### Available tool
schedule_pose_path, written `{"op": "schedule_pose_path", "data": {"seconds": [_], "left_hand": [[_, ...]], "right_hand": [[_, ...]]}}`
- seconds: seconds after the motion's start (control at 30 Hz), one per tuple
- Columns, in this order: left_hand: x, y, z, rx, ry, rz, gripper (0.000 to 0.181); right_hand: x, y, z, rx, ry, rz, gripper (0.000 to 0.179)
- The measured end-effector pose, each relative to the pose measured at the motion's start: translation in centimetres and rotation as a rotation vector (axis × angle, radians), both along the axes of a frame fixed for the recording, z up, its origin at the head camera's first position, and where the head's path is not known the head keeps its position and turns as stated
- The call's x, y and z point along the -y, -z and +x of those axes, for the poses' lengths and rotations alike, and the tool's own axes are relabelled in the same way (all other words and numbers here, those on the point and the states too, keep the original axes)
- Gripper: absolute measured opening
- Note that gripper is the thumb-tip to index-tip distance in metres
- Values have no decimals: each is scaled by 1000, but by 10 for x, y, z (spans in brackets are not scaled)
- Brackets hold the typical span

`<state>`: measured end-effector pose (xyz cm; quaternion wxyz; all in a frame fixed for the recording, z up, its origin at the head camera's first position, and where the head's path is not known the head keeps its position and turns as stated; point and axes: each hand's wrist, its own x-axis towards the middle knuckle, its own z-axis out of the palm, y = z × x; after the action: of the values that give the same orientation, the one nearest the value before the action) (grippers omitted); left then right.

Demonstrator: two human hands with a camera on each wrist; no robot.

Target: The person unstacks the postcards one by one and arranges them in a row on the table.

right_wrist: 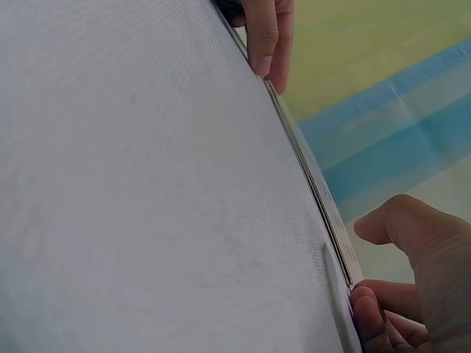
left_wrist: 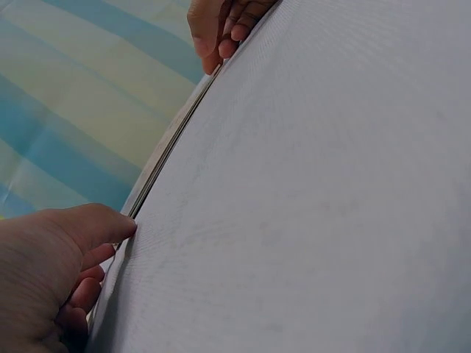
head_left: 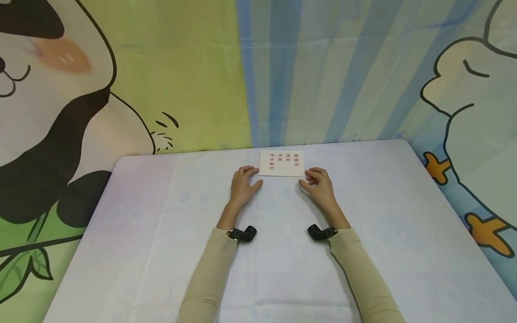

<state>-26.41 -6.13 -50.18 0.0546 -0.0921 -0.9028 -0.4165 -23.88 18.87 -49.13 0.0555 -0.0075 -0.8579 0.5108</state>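
A thin white booklet (head_left: pixel 281 163) with columns of red characters lies flat near the table's back edge. The left hand (head_left: pixel 243 186) is at its left end, fingertips right at the side edge and thumb spread apart from the fingers. At the opposite end, the fingertips of the right hand (head_left: pixel 322 189) meet the right side edge near the front corner. In the right wrist view the right thumb stands raised, away from the booklet (right_wrist: pixel 313 180). Dark layered lines run along the booklet's front edge (left_wrist: pixel 171 143) in the left wrist view.
A white cloth covers the table (head_left: pixel 278 278). Behind it hangs a curtain (head_left: pixel 319 80) with yellow-green and blue stripes. Cartoon figures decorate the side walls, a panda (head_left: pixel 44 103) at left. Each wrist wears a black camera, the left camera (head_left: pixel 244 233) and right camera (head_left: pixel 320 232).
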Motion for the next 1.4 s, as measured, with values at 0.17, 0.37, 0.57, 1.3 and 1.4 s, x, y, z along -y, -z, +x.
{"op": "schedule_pose_path", "data": {"seconds": [0.17, 0.37, 0.57, 1.3, 1.4], "left_hand": [[0, 0, 1, 1, -7, -4, 38], [-1, 0, 1, 6, -17, 10, 38], [-1, 2, -1, -24, -16, 30, 36], [2, 5, -1, -9, -17, 161, 30], [2, 4, -2, -7, -18, 154, 29]], "right_hand": [[0, 0, 0, 12, 1, -4, 43], [-1, 3, -1, -39, 13, -17, 37], [-2, 2, -1, -74, 37, -51, 35], [-2, 7, -1, -58, 102, -140, 30], [-3, 9, -2, -78, 92, -168, 30]]}}
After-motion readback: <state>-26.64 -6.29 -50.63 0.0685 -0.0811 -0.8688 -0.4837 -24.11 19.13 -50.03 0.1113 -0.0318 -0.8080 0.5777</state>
